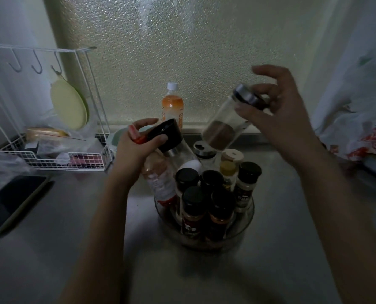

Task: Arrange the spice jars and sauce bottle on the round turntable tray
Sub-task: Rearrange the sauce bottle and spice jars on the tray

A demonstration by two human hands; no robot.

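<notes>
A clear round turntable tray [245, 218] sits on the counter in front of me, packed with several black-capped spice jars [192, 207]. My right hand [277, 115] holds a glass jar [228, 121] by its metal lid, tilted in the air above the tray's back; brown powder fills its bottom. My left hand [136, 150] grips the red cap end of a clear sauce bottle [159, 183] that leans at the tray's left side, and its fingers also touch a black-lidded glass jar [171, 137] beside it. Two more jars with flip lids [203, 150] stand at the tray's back.
An orange drink bottle [172, 106] stands at the frosted window sill behind the tray. A white wire rack [51, 159] with a pale green lid occupies the left. A dark tablet [11, 200] lies front left. A plastic bag [362, 132] lies at the right.
</notes>
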